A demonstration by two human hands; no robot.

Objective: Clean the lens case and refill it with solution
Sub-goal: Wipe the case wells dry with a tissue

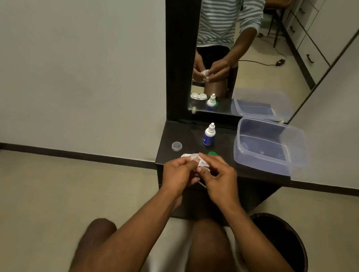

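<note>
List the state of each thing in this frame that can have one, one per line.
Solution bottle: upright on the shelf, white cap on.
Plastic container: open, no lid on it.
Clear cap: off, lying on the shelf.
Green cap: off, lying on the shelf, partly hidden.
Tissue: crumpled, pinched by both hands.
Left hand: grips tissue.
Right hand: grips tissue.

left hand (178,173): fingers curled, pinching at 12 o'clock | right hand (219,177): fingers curled, pinching toward 10 o'clock | both forearms extended forward, hands touching
</note>
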